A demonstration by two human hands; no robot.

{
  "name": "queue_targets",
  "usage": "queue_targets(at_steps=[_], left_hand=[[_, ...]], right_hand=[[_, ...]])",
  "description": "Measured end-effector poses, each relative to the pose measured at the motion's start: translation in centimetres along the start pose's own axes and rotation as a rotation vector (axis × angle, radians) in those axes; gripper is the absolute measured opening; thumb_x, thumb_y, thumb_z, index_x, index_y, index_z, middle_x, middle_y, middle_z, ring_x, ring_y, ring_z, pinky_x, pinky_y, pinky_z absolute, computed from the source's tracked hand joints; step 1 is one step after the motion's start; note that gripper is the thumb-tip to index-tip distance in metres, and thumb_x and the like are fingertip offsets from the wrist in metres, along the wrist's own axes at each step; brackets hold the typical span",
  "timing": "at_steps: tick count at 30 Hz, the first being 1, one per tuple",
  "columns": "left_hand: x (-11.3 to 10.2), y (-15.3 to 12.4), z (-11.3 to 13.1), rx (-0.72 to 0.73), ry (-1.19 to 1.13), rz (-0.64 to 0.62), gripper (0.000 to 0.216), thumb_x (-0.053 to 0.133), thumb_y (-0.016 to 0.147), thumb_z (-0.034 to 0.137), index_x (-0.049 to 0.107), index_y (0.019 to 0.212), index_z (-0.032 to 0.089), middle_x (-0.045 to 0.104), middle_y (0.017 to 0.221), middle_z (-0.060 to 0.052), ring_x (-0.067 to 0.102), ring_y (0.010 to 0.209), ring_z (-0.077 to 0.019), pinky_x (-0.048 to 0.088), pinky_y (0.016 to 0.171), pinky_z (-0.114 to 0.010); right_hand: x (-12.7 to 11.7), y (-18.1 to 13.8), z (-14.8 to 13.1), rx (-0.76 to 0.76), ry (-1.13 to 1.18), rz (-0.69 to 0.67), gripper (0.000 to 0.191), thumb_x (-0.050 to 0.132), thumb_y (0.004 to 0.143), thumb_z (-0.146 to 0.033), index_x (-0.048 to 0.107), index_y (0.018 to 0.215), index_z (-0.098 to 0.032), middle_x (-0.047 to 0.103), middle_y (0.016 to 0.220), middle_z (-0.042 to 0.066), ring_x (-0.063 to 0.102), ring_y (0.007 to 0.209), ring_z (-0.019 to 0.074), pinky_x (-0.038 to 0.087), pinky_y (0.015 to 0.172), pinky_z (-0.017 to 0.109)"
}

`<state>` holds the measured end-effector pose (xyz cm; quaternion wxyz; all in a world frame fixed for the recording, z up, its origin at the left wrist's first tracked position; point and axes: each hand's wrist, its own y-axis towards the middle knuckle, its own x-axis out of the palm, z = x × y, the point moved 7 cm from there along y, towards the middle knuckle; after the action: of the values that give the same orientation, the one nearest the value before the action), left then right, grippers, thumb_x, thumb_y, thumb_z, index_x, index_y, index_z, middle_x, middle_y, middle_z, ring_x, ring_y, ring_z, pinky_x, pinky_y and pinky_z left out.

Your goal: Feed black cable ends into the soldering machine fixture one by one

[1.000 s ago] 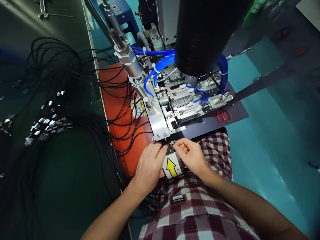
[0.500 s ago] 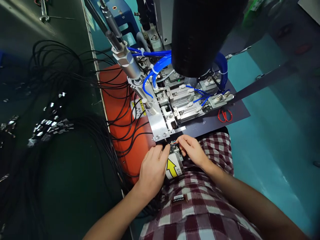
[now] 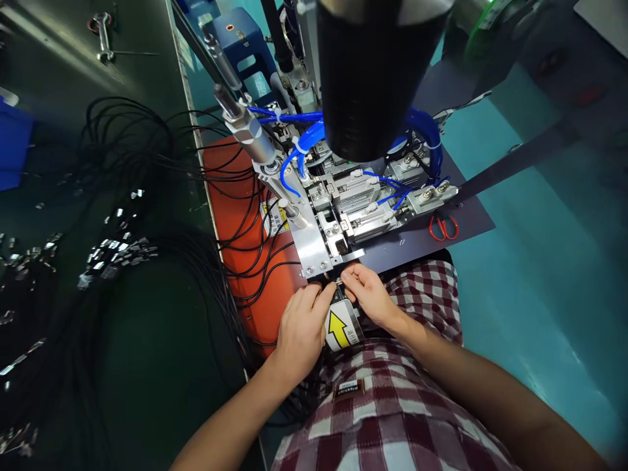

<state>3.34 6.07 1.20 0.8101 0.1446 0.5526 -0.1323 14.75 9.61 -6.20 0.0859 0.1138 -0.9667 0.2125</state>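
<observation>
My left hand (image 3: 300, 327) and my right hand (image 3: 367, 294) meet at the front edge of a metal machine fixture (image 3: 338, 226). Both pinch the end of a thin black cable (image 3: 336, 282) between fingertips, just below the fixture's steel plate (image 3: 314, 245). The cable end shows small coloured wires, too small to make out well. A white label with a yellow arrow (image 3: 341, 327) sits directly under my hands. My checked shirt fills the bottom of the view.
Many loops of black cable (image 3: 161, 196) lie over the dark table and an orange mat (image 3: 245, 235) at left, with several metal connector ends (image 3: 112, 252). Red scissors (image 3: 441, 227) rest on the dark plate at right. Blue air hoses (image 3: 304, 140) and a large black cylinder (image 3: 373, 72) stand above.
Both hands have shifted slightly up toward the fixture's front edge, still pinching the cable end. The camera has tilted a little, showing more of the table at left.
</observation>
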Motion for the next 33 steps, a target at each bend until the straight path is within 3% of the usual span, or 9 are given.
queue_targets(at_steps=[6,9,13,18,24,28,33], left_hand=[[0.0,-2.7,-0.4,-0.164,-0.104,-0.008,0.046,0.035,0.091,0.008,0.043,0.136,0.016,0.054,0.111,-0.012,0.052,0.104,-0.0228,0.049,0.089,-0.039],[-0.1,-5.2,0.0,-0.334,-0.006,0.073,0.051,0.036,0.092,0.012,0.034,0.143,0.016,0.049,0.118,-0.015,0.049,0.11,-0.026,0.048,0.092,-0.047],[-0.1,-6.7,0.4,-0.496,0.141,0.157,0.049,0.038,0.094,0.018,0.037,0.143,0.014,0.047,0.123,-0.019,0.051,0.11,-0.029,0.048,0.089,-0.053],[0.0,-6.3,-0.6,-0.405,0.168,0.115,0.053,0.04,0.095,0.025,0.031,0.147,0.014,0.038,0.143,-0.021,0.037,0.131,-0.0338,0.039,0.102,-0.058],[0.0,-6.3,-1.4,-0.362,0.196,0.058,0.059,0.043,0.095,0.033,0.028,0.148,0.013,0.037,0.145,-0.021,0.035,0.132,-0.035,0.04,0.103,-0.056],[0.2,-6.4,-1.4,-0.386,0.201,0.075,0.058,0.044,0.094,0.033,0.03,0.147,0.013,0.041,0.139,-0.021,0.038,0.129,-0.0351,0.043,0.1,-0.054],[0.2,-6.8,-1.4,-0.386,0.178,0.08,0.059,0.045,0.094,0.031,0.028,0.148,0.015,0.041,0.141,-0.018,0.039,0.128,-0.0347,0.043,0.101,-0.054]], right_hand=[[-0.1,0.1,-0.1,-0.028,-0.019,-0.01,0.034,0.056,0.084,-0.051,0.047,0.075,-0.019,0.041,0.051,-0.009,0.036,0.046,0.0083,0.03,0.048,0.023],[-0.3,0.1,-0.5,-0.052,-0.061,-0.007,0.034,0.055,0.084,-0.051,0.047,0.074,-0.02,0.042,0.051,-0.008,0.038,0.047,0.0088,0.031,0.049,0.023],[-0.2,0.2,-0.5,-0.059,-0.062,-0.034,0.034,0.055,0.084,-0.051,0.046,0.073,-0.02,0.041,0.054,-0.008,0.039,0.048,0.0088,0.033,0.05,0.024],[-0.2,0.4,-0.4,-0.076,-0.051,-0.042,0.034,0.056,0.084,-0.051,0.046,0.072,-0.02,0.042,0.054,-0.008,0.04,0.049,0.0089,0.033,0.051,0.024],[-0.6,0.6,-0.1,-0.07,-0.03,-0.028,0.037,0.058,0.083,-0.053,0.049,0.074,-0.019,0.044,0.056,-0.008,0.042,0.048,0.0086,0.034,0.05,0.023],[-2.6,0.5,0.3,-0.058,-0.025,0.048,0.044,0.048,0.087,-0.06,0.055,0.083,-0.017,0.05,0.066,-0.004,0.047,0.051,0.0092,0.035,0.05,0.024],[-5.8,-0.6,1.0,-0.037,-0.017,0.149,0.044,0.049,0.087,-0.059,0.056,0.084,-0.016,0.047,0.068,-0.004,0.046,0.052,0.0085,0.035,0.05,0.024]])
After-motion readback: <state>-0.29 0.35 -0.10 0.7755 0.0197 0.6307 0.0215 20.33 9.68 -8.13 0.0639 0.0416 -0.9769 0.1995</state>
